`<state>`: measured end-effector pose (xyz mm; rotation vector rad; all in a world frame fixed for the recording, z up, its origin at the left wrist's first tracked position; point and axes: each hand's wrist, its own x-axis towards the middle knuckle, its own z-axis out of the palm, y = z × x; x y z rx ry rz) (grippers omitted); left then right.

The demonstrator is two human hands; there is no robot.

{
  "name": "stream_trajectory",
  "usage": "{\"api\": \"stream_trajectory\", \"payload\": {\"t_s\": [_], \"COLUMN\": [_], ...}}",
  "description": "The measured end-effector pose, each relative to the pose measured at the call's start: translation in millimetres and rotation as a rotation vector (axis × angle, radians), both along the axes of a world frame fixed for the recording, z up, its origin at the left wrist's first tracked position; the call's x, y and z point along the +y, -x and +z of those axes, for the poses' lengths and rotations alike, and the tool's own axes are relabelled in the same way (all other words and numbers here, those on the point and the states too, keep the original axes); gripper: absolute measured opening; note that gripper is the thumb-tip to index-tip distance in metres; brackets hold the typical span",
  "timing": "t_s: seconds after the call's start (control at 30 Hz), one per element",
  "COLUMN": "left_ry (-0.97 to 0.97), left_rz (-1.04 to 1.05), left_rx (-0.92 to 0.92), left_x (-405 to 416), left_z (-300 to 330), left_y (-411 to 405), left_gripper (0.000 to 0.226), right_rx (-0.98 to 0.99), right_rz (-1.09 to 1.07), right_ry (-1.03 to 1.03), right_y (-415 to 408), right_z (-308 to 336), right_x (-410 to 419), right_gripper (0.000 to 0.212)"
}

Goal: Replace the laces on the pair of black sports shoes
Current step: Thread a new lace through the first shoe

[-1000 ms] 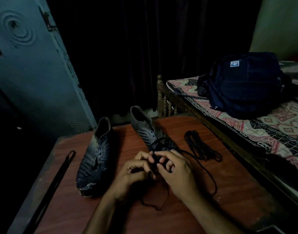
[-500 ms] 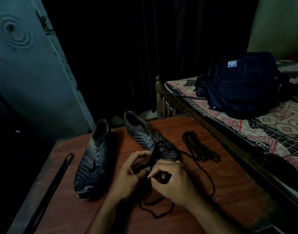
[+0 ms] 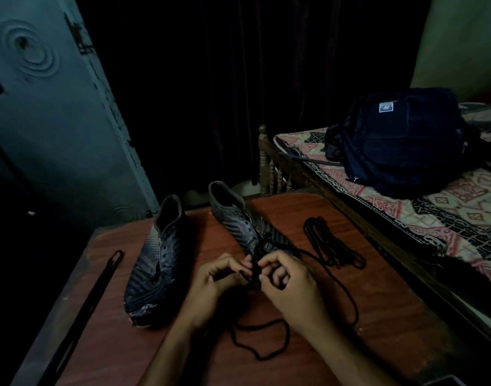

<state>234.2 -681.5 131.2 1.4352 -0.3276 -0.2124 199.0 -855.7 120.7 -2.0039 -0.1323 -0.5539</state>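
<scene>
Two black sports shoes lie on the reddish wooden table. The left shoe has bare eyelets and a scuffed toe. The right shoe points toward me, its toe hidden behind my hands. My left hand and my right hand meet over that toe, both pinching a black lace that runs from the shoe and loops on the table in front of me. A bundled black lace lies right of the shoe.
A flat black lace stretches along the table's left edge. A bed with a patterned cover stands right of the table, a dark backpack on it. A blue-grey door is at left.
My hands came back together at the shoe's toe after the right hand had drawn toward me. The loose lace loop near me changed shape. The view shifted slightly.
</scene>
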Motion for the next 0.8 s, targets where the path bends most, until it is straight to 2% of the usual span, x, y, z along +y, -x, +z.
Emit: {"api": "stream_trajectory", "payload": {"t_s": [0.07, 0.2, 0.3, 0.4, 0.53, 0.6, 0.63, 0.7, 0.73, 0.8], "left_ry": [0.115, 0.151, 0.193, 0.211, 0.145, 0.097, 0.062, -0.051, -0.105, -0.202], "left_rz": [-0.036, -0.092, -0.159, -0.123, -0.113, -0.025, 0.009, 0.023, 0.038, 0.077], "left_rx": [0.109, 0.171, 0.158, 0.136, 0.036, 0.024, -0.001, -0.086, -0.133, -0.245], "left_x": [-1.7, 0.7, 2.0, 3.1, 1.4, -1.1, -2.0, -4.1, -4.4, -6.5], "left_z": [1.0, 3.2, 4.4, -2.4, -5.5, -5.8, -7.4, -9.4, -9.8, -10.8], "left_y": [2.7, 1.6, 1.5, -1.8, -3.0, -2.6, -3.5, -4.2, -4.5, -4.8], "left_gripper": [0.007, 0.004, 0.013, 0.019, 0.027, 0.010, 0.014, 0.041, 0.048, 0.046], "right_rx": [0.006, -0.015, -0.023, -0.065, -0.095, -0.102, -0.095, -0.080, -0.076, -0.086], "right_rz": [-0.019, -0.034, -0.017, -0.015, 0.008, 0.071, 0.101, 0.118, 0.122, 0.151], "right_ry": [-0.010, 0.100, 0.244, 0.289, 0.212, 0.217, 0.244, 0.303, 0.304, 0.276], "right_y": [-2.4, -5.3, -7.4, -7.4, -5.1, -3.2, -2.6, -1.4, -0.4, 1.4], "right_z": [-2.2, 0.0, 1.6, 1.5, 5.3, 5.6, 3.7, -1.0, -1.9, -1.3], "right_x": [0.8, 3.2, 9.9, 13.6, 7.2, 5.6, 5.6, 5.6, 5.0, 3.1], "right_gripper": [0.031, 0.040, 0.031, 0.020, 0.008, 0.008, 0.012, 0.015, 0.015, 0.013]}}
